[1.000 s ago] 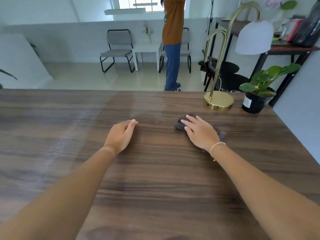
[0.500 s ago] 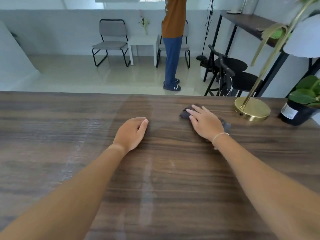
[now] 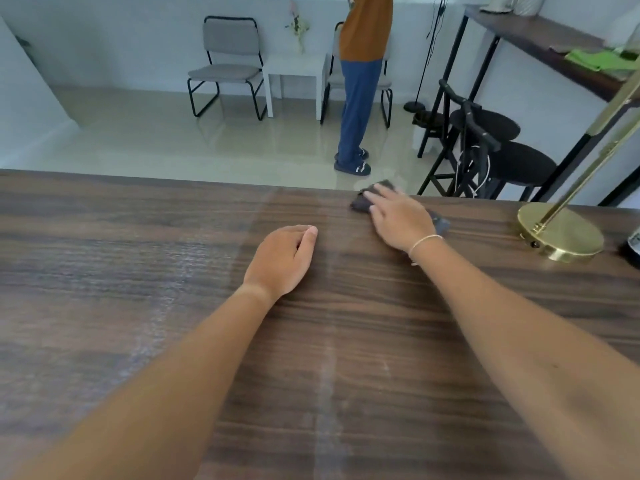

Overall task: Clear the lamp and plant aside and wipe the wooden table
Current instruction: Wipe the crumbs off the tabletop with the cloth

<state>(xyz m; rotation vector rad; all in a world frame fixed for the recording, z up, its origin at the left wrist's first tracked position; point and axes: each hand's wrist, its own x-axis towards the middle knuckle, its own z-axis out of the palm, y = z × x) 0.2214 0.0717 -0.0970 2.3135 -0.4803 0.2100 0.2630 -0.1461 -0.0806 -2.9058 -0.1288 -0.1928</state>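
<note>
Wooden table [image 3: 398, 375] is filling most of the view, with a pale vertical streak running down the near middle and a dull hazy band lying on the left half; both are looking like spots still needing passes, though glare could be playing a part.

Left hand [image 3: 282, 259] is resting palm-down mid-table, fingers loosely curled, gripping nothing, probably just bracing.

Right hand [image 3: 398, 218] is lying flat with fingers spread, pressing a dark cloth [image 3: 363, 200] against the wood right at the far edge. Hands are sitting apart, cloth only under the right one.

Lamp [image 3: 559, 232] is standing at the far right, brass base on the table near the edge, stem leaning up out of frame. Plant is barely showing: only a dark sliver of pot [image 3: 633, 244] at the right border, just beside the base, leaves out of view.

Status guess: clearing is looking done, both items sitting parked at the right end. Wiping is in hand, the far-centre strip getting covered now. Left half, near area and the patch around the lamp base are appearing to be what's left.

Beyond the table, someone is standing on the glossy floor by grey chairs [image 3: 228, 60].
</note>
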